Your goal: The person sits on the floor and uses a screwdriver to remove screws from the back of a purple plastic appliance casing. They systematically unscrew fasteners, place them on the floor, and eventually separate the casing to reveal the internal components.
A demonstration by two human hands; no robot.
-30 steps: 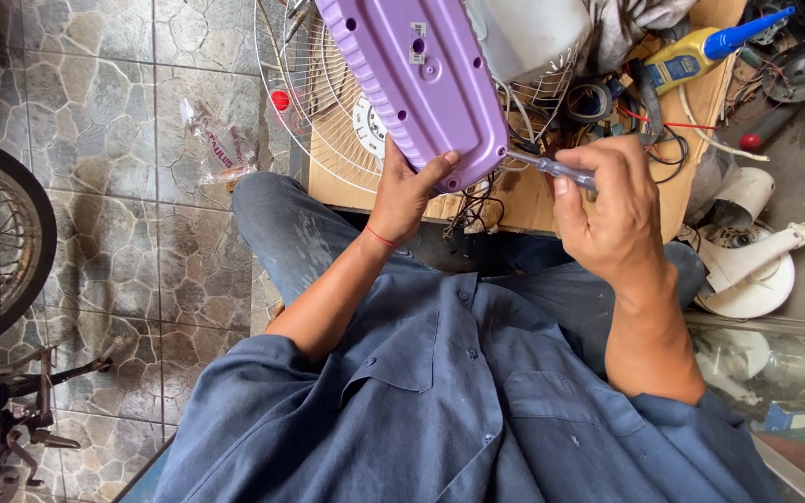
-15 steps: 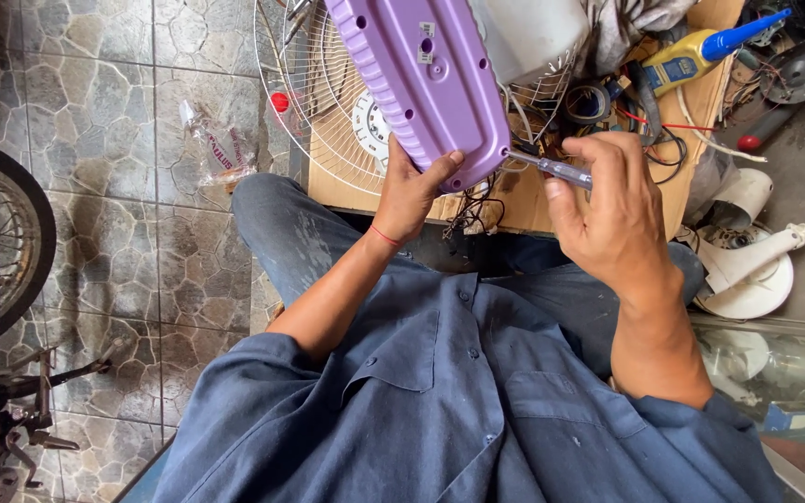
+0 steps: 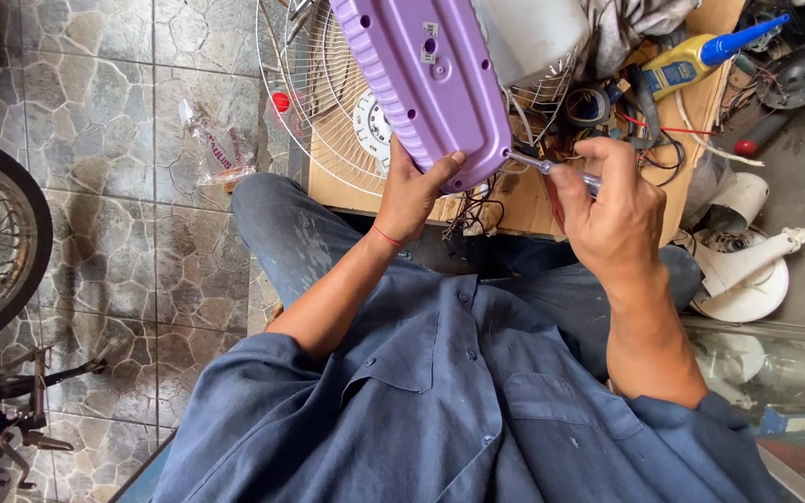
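— At the near edge of the purple base (image 3: pixel 430 88), what is the left hand (image 3: pixel 416 191) doing?

— It grips that rounded end from below, thumb up on the purple face, fingers wrapped behind. The base stands tilted on end above the person's lap, underside toward the camera.

— And the right hand (image 3: pixel 617 214)?

— Closed around a screwdriver (image 3: pixel 552 168). Only the metal shaft shows, poking out leftward from the fist; its tip sits right at the lower right edge of the base, touching or nearly so. I cannot tell whether it is in a screw hole.

— What has changed over the last second?

— Very little. A second ago the shaft lay just off the base's edge; now the tip has crept in against the edge. The left hand's hold looks the same throughout, and the base has hardly shifted.

— What do you make of that?

— My judgement: the tool is being brought to bear on the base's rim or a fastener there, with the left hand steadying.

— What lies around them?

— Behind the base, a wire fan guard (image 3: pixel 314 112) rests on a wooden board (image 3: pixel 691 121). Farther right on the board sits a yellow bottle (image 3: pixel 687 61) with a blue nozzle, amid loose wires. Right of the board, a white stand (image 3: pixel 747 270) lies on the floor. Far left, a wheel (image 3: pixel 6 233) edges over the stone tiles.
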